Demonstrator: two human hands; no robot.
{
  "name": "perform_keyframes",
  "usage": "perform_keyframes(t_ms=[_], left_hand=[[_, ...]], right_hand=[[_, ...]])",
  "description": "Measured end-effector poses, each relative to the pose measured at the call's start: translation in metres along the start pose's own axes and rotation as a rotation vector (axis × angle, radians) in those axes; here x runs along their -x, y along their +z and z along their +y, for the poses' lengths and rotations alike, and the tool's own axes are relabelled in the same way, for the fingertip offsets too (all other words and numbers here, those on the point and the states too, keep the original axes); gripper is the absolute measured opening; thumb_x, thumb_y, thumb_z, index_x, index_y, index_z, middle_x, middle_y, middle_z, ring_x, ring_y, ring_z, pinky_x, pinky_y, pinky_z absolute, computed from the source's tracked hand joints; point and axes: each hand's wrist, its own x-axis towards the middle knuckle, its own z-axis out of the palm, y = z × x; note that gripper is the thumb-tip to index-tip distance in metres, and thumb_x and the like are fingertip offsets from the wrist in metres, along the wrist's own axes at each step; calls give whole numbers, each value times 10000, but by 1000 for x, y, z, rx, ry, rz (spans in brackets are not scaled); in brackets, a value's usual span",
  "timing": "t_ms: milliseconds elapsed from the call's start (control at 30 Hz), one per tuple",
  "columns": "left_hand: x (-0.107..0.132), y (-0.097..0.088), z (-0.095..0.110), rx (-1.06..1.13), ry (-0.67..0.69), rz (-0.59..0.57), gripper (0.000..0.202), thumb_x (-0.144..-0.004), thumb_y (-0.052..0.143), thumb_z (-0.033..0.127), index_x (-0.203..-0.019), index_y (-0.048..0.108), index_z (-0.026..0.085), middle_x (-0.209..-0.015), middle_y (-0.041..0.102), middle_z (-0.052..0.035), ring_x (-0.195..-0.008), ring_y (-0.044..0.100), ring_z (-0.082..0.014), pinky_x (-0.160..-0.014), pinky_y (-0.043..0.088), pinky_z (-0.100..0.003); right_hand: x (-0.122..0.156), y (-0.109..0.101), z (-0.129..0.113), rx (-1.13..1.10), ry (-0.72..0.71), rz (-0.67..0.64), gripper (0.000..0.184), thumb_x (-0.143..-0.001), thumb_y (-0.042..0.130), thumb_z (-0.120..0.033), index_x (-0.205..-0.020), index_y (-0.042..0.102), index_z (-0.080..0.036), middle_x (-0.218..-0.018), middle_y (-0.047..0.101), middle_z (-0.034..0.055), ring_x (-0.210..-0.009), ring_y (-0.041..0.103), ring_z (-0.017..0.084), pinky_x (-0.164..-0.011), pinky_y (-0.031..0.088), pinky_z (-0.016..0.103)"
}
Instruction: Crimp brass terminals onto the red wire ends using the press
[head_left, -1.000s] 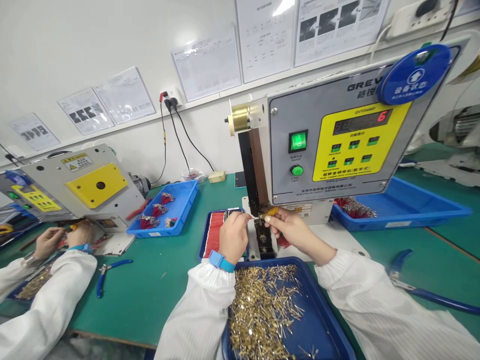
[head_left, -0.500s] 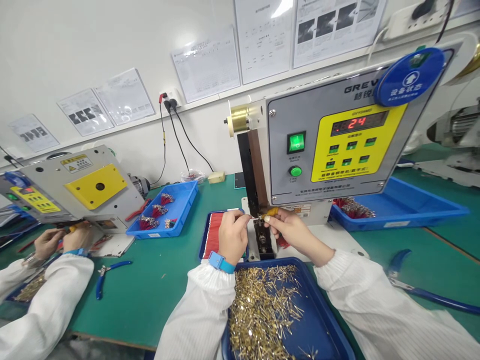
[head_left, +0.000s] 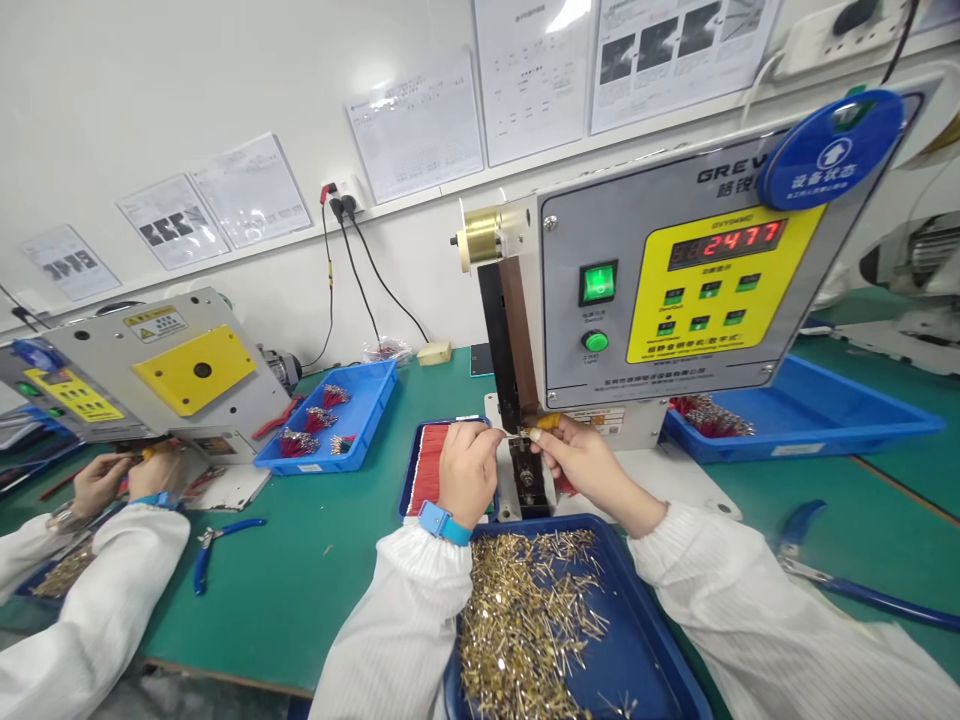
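Crimping machine stands on green surface, and its counter shows 2477. Blue tray with loose brass terminals lies just in front of it. Both hands are narrow and pinch at the machine's die: left hand holds thin wire end, too small to see well, and right hand holds small yellow piece just beside it. Red wires lie near the left hand.

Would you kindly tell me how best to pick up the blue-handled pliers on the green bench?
Grip the blue-handled pliers by both blue handles, coming from above: they lie flat and spread apart on the green bench, with nothing over them.
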Motion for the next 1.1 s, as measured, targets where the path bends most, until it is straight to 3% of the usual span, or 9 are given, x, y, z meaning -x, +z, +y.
perform_keyframes(t_ms=[467, 733, 1100], left_hand=[[1, 2, -2, 6, -15, -33, 211, -942, 451, 118, -950, 654, 176, -919, 612, -68, -894, 516, -194, -792, 457, -325], [-1, -1, 1, 12, -15, 16, 205, -948, 461, 133, -952, 661, 177, -900, 606, -68, -879, 519, -186, -780, 453, -319], [-2, -2, 2, 30, -15, 22, 184, -950, 477, 155, -876, 643, 179, -853, 615, -57, -848, 524, -179, -763, 451, -315]], right_hand=[[1, 0, -2, 19, 10, -4, 326, -781, 556, -530, -820, 503, -211, -549, 466, -42, -424, 428, 115, -379, 337, 254], [-3, 1, 3, 21, -33, 13, 349, -762, 562, -541, -779, 507, -197, -670, 571, 9, -457, 450, 101, -412, 396, 255], [1, 6, 6, 204, -115, 108, 283, -819, 513, -491, -755, 513, -215, -532, 531, -19, -459, 520, 144, -436, 380, 261]])
